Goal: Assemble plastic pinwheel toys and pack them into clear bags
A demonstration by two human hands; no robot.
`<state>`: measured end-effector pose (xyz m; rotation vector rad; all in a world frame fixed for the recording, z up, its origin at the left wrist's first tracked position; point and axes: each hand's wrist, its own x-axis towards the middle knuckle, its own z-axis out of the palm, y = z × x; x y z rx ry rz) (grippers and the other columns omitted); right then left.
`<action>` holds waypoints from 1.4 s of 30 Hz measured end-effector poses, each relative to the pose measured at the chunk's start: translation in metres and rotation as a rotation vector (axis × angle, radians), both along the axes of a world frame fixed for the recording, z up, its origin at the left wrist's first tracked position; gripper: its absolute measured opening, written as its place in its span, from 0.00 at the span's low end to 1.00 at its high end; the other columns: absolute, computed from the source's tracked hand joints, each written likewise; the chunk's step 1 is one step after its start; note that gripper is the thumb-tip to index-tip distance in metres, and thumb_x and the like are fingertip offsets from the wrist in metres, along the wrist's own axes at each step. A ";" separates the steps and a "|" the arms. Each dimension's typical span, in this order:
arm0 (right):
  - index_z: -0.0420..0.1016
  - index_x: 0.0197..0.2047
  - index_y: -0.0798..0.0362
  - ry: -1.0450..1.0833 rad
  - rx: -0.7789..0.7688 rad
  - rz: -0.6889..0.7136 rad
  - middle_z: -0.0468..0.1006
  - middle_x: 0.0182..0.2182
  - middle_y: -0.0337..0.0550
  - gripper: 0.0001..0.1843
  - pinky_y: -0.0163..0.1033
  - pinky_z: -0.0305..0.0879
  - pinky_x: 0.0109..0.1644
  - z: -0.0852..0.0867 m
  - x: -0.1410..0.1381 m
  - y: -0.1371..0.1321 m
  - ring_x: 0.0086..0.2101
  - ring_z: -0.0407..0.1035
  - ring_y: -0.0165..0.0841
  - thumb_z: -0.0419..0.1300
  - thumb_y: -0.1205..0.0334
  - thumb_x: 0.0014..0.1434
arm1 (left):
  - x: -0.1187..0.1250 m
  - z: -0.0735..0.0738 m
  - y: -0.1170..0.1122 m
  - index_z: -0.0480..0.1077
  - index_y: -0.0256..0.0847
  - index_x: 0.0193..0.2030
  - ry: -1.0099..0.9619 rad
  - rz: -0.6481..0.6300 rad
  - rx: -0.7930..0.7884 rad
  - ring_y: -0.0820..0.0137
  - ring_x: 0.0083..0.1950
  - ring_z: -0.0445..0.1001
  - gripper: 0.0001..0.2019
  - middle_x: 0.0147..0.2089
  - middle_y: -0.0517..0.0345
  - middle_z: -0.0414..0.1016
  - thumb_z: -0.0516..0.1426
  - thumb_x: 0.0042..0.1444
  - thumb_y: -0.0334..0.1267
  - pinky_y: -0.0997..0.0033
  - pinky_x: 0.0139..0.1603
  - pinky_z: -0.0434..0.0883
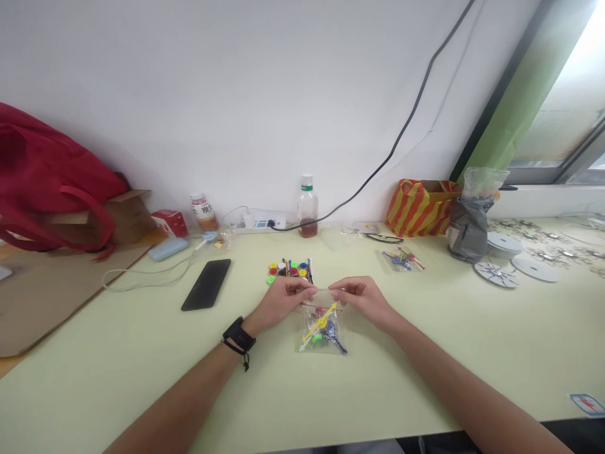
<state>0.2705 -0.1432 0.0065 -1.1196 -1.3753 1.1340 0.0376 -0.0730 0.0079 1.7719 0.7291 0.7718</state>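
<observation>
A clear zip bag (305, 343) hangs between my two hands, its red seal line near the top. Inside it lie colourful plastic arrow spinners (322, 323) in yellow, blue, green and red. My left hand (289, 296) pinches the bag's upper left corner; a black watch (239, 335) is on that wrist. At the upper right corner, my right hand (362, 299) pinches the same bag. Just beyond my left hand is a group of round coloured plastic pieces and arrows (290, 270), partly hidden by that hand. Another filled clear bag (403, 259) lies farther right.
A black phone (207, 285) lies to the left. Along the wall stand a bottle (308, 208), a power strip (269, 221) and a striped bag (418, 208). White discs (496, 275) and a grey bag (467, 230) are at right; a red bag (51, 176) is at left.
</observation>
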 end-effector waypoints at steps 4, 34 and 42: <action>0.88 0.39 0.51 0.055 -0.016 -0.003 0.80 0.29 0.42 0.12 0.39 0.66 0.37 -0.002 0.003 0.001 0.29 0.68 0.32 0.72 0.56 0.52 | -0.007 0.002 0.007 0.82 0.36 0.37 -0.013 0.019 -0.044 0.70 0.33 0.77 0.13 0.32 0.53 0.81 0.69 0.55 0.46 0.74 0.33 0.74; 0.85 0.37 0.51 -0.338 0.184 0.070 0.79 0.34 0.45 0.18 0.41 0.66 0.41 0.006 0.015 0.001 0.36 0.71 0.36 0.63 0.45 0.64 | -0.003 0.005 0.000 0.82 0.35 0.42 0.027 -0.014 0.005 0.63 0.41 0.79 0.15 0.40 0.47 0.83 0.67 0.57 0.47 0.66 0.44 0.76; 0.86 0.38 0.50 -0.380 0.203 0.074 0.75 0.30 0.43 0.19 0.39 0.62 0.34 0.007 0.011 -0.002 0.32 0.67 0.34 0.62 0.44 0.64 | 0.001 0.011 -0.010 0.79 0.37 0.47 -0.028 -0.084 -0.073 0.63 0.48 0.78 0.16 0.45 0.48 0.81 0.66 0.58 0.47 0.64 0.52 0.74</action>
